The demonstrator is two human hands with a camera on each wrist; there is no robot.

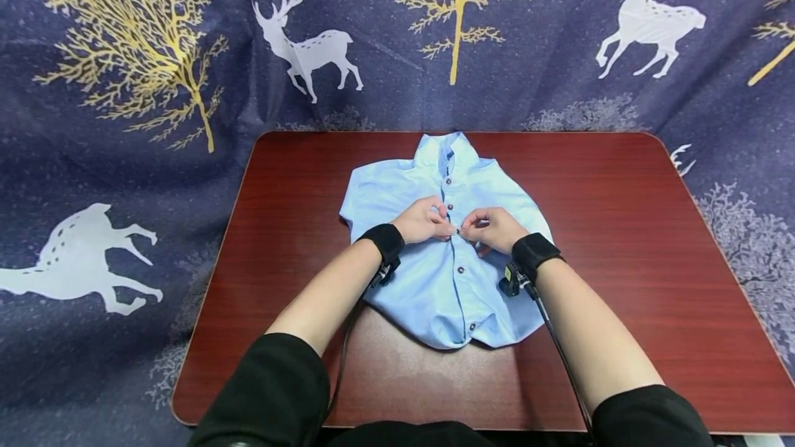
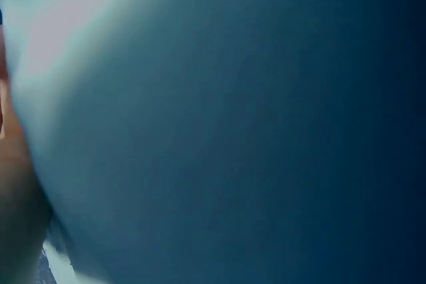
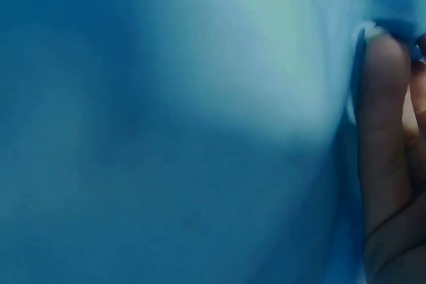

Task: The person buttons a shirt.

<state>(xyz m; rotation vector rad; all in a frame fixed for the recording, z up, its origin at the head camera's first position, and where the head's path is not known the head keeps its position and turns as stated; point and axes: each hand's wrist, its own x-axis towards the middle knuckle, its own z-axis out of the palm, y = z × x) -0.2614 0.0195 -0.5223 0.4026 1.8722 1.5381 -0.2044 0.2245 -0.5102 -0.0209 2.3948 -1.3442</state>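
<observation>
A light blue short-sleeved shirt (image 1: 404,288) lies front up, its collar (image 1: 456,150) toward the far edge. Dark buttons run down the placket; one button (image 1: 461,270) shows just below the hands. My left hand (image 1: 425,219) pinches the placket from the left at mid-chest. From the right, my right hand (image 1: 493,227) pinches at the same spot, with a dark button at its fingertips. Blurred blue cloth (image 2: 219,131) fills most of the left wrist view. In the right wrist view, a finger (image 3: 386,111) presses at a fold of the cloth.
The shirt lies on a reddish-brown table (image 1: 621,226) with rounded corners. Behind it hangs a dark blue curtain (image 1: 397,40) printed with white deer and yellow trees. Each wrist wears a black band (image 1: 535,254) with a camera, and cables trail back toward the body.
</observation>
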